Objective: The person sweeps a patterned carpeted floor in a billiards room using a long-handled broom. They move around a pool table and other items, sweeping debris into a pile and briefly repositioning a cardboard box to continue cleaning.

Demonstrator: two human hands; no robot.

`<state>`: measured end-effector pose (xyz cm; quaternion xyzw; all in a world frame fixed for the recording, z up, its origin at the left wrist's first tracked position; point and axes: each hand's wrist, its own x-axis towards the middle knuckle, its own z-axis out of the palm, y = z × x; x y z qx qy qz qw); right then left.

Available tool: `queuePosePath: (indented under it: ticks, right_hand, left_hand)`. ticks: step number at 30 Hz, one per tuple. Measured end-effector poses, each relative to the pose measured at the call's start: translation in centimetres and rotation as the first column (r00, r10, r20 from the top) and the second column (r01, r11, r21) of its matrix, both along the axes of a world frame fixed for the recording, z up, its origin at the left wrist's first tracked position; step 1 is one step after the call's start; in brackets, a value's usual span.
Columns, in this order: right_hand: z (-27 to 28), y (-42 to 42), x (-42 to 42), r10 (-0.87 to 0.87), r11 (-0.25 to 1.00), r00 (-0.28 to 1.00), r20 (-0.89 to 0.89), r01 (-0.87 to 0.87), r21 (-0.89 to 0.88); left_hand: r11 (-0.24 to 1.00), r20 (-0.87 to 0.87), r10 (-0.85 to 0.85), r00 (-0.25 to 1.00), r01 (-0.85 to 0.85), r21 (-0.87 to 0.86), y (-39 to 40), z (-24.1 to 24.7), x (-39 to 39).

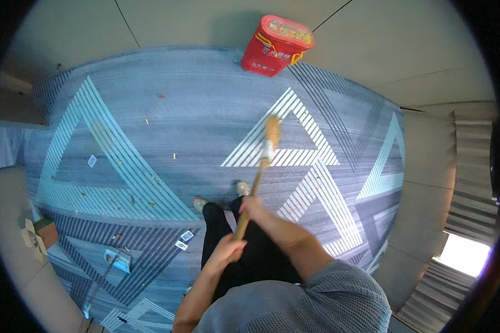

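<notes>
A broom with a wooden handle (256,183) slants away from my body over the carpet. Its straw-coloured bristle head (273,129), bound in white at the neck, is blurred over a white striped triangle. My right hand (251,207) wraps the handle partway along. Closer to my body, my left hand (230,249) grips the same handle near its upper end. The patterned blue-grey carpet (200,91) lies under my shoes. Scattered on it to the left are cigarette butts (174,156), brown scraps (161,96) and playing cards (186,235).
A red box with yellow handles (266,54) stands at the carpet's far edge. At lower left lies a long-handled dustpan (118,260), with an open cardboard box (46,234) beyond it. Furniture (18,102) borders the left side; a grey curtain (471,179) hangs at right.
</notes>
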<state>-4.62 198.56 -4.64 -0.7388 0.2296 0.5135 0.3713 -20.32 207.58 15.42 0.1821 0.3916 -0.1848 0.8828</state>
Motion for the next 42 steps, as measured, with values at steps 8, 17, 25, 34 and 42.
queuePosePath:
  ticks: [8,17,25,34,42]
  right_hand:
    - [13.2,11.2,-25.9,0.485,0.868,0.796,-0.363,-0.387,0.313]
    - [13.3,11.9,-17.8,0.279,0.937,0.896,-0.345,-0.176,0.301]
    - [2.2,12.3,-17.2,0.39,0.912,0.92,0.047,-0.378,-0.16]
    - [16.5,18.5,-29.0,0.571,0.795,0.772,-0.279,-0.434,0.424]
    - [11.6,27.1,-10.3,0.217,0.956,0.97,-0.113,-0.189,0.223]
  left_hand:
    - [0.601,-0.54,-0.011,0.842,0.437,0.669,-4.1,14.9,-17.0]
    - [0.895,-0.266,0.429,0.863,-0.367,0.253,-1.9,13.7,-16.3]
    - [0.844,-0.177,0.528,0.83,-0.536,0.007,2.0,6.9,-16.0]
    - [0.728,-0.341,0.668,0.661,-0.487,0.482,-0.1,14.8,-18.6]
    - [0.891,-0.073,0.403,0.912,-0.373,0.259,12.9,5.6,-10.4]
